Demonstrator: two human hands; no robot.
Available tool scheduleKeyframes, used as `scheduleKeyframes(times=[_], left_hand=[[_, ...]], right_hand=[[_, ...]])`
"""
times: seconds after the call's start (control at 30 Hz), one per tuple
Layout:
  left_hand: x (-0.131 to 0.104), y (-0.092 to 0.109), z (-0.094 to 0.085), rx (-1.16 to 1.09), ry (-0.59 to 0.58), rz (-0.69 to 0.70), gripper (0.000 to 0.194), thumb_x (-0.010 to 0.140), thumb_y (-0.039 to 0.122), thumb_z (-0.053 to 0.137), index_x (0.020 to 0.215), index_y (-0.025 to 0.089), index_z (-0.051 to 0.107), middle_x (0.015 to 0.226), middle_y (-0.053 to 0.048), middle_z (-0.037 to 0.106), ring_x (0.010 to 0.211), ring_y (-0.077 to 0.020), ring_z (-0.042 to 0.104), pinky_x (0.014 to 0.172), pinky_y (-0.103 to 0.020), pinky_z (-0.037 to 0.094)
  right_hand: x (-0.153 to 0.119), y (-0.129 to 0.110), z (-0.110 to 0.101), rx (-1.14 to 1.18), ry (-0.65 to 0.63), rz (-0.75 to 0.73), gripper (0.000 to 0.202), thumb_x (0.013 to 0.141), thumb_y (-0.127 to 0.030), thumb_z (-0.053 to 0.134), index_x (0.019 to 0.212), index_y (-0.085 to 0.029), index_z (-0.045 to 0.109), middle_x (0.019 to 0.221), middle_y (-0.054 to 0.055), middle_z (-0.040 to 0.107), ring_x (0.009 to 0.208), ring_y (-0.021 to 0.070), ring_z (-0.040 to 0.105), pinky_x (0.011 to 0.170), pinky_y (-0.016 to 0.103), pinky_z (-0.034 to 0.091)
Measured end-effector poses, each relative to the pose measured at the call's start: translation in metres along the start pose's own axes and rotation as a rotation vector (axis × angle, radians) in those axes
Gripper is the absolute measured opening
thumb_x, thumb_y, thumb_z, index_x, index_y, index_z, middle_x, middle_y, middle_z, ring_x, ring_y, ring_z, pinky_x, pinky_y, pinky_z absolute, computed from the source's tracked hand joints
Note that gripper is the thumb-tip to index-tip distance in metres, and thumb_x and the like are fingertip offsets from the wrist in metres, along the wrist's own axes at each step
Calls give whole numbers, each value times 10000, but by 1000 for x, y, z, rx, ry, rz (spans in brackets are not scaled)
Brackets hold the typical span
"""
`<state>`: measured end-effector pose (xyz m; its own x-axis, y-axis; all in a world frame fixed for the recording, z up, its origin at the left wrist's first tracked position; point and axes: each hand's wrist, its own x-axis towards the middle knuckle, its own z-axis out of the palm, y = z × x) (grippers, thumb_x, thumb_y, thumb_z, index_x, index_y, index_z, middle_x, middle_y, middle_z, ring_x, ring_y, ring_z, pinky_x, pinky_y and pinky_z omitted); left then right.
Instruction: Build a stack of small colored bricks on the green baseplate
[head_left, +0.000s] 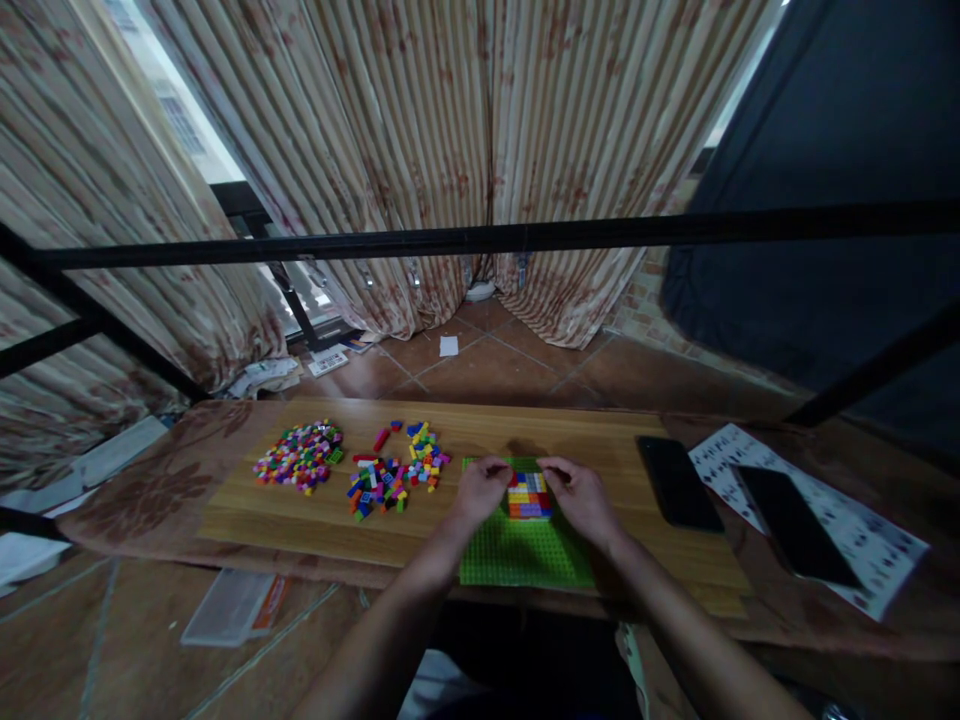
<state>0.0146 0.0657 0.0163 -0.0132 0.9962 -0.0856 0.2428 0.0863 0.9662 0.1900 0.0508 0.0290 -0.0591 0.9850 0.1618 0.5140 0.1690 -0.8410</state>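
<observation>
A green studded baseplate [525, 555] lies on the wooden board, with a block of multicoloured bricks [529, 497] on its upper part. My left hand [484, 487] is at the left side of that block, its fingers pinched together; whatever they may hold is too small to make out. On the block's right side is my right hand [576, 490], fingers curled and thumb close to the index finger. Whether a brick sits between them is hidden.
Loose bricks lie in a far-left pile [300, 455] and a nearer pile [382, 485] on the wooden board [300, 528]. A black phone [679, 483] is at right, beside a printed sheet [892, 560] under a dark tablet [796, 525]. A black rail [450, 241] crosses behind.
</observation>
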Motion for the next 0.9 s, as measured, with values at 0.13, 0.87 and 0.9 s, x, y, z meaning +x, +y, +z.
scheduleKeyframes(times=[0.13,0.87,0.9], left_hand=[[-1,0,-7,-73,24,-24,202,759,272,517,760,168,691,635,-3,628,582,-119,555,555,-217,419],[-114,-52,-138,-80,387,-235,205,735,291,582,846,162,697,744,-14,682,706,-162,601,654,-243,450],[-115,-54,-144,-65,408,-230,206,739,288,579,852,163,698,769,-17,692,734,-169,612,675,-248,457]], right_hand=[[1,3,-6,21,26,25,295,826,-361,488,954,-207,705,964,69,724,859,208,672,810,363,518],[-19,26,24,-304,-277,-158,697,764,-401,589,1402,-281,336,1298,95,491,1204,298,463,1025,489,372],[-19,29,26,-311,-264,-154,694,760,-411,592,1397,-285,346,1287,93,497,1194,300,471,1016,487,381]])
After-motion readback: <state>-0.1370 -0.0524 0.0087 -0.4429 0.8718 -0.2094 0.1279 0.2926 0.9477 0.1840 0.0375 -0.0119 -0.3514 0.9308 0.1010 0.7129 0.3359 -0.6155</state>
